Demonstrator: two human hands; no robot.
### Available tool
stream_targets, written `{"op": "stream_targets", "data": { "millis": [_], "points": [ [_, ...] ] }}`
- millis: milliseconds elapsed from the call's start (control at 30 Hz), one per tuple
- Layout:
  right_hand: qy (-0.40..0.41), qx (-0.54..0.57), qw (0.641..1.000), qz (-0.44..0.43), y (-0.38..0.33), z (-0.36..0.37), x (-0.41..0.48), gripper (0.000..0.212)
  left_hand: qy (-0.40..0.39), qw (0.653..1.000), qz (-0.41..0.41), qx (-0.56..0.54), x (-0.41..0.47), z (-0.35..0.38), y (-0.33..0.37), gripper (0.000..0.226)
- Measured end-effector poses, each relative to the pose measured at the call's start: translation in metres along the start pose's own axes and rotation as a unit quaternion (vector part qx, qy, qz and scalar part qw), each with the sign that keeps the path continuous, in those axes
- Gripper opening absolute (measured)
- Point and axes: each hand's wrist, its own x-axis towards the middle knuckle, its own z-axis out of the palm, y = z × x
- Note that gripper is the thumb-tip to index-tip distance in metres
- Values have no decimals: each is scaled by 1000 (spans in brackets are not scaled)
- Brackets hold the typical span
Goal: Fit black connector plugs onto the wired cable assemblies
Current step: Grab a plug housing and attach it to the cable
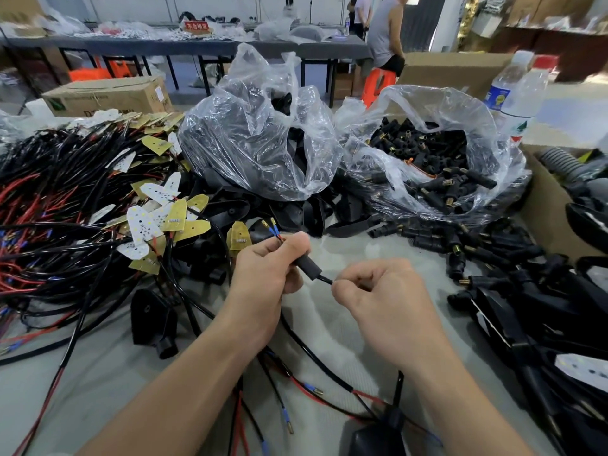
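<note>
**Item 1, foreground.** Loose cables (296, 386) with red and black leads and blue-sleeved brass terminals lie across the grey worktop (98, 373). A black moulded housing (151, 320) lies to the left of them.

**Item 2, work in hand.** Left hand (263, 271): grip closed around a black connector plug (307, 266), thumb pressed along its top. Two terminal ends (268, 223) stick out beyond the fist. Right hand (378, 291): grip pinching the black cable (325, 280) just where it leaves the plug's narrow end.
Step, as judged: the plug is threaded on the cable and is being seated.
Next move, as judged: draw the cable and plug against each other in a straight line, keeping both terminals free of kinks.

**Item 3, middle distance.** A heap of cable assemblies (65, 209) with white and gold boards lies to the left. Loose plugs (460, 248) are scattered to the right. A cardboard box (543, 199) stands at the right edge.

**Item 4, behind.** An open clear bag of plugs (427, 159) sits beside a second clear bag (256, 143) holding dark parts. A water bottle (513, 93) stands upright.

**Item 5, room.** Workshop hall with a carton (108, 93), long tables (164, 46) strewn with goods, an orange stool (378, 83), and people (385, 31) standing at the back.
</note>
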Motion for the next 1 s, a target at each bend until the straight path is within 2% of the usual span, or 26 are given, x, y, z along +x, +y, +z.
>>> {"op": "stream_targets", "data": {
  "millis": [100,167,233,300,433,600,767,933,1000],
  "points": [
    [3,48,999,4,-1,3,0,19,38,999,8,17,-1,4,1,35],
    [-2,95,995,14,-3,4,1,18,65,998,3,-22,0,5,1,40],
    [-2,122,992,25,-4,4,2,17,65,995,-10,-73,-1,6,0,39],
    [12,126,991,32,-2,2,3,15,41,995,-20,-92,-2,7,-1,30],
    [25,114,993,32,0,2,3,16,10,999,-2,-42,-2,6,0,21],
    [-31,214,974,71,-6,5,3,23,79,996,4,-52,0,7,1,38],
    [8,163,985,50,-5,6,3,23,72,997,-10,-39,-1,6,4,33],
    [59,244,966,65,-5,9,6,21,128,991,11,26,-4,13,5,29],
    [62,216,973,46,-5,6,7,19,138,990,-15,5,-6,15,4,25]
  ]
}}
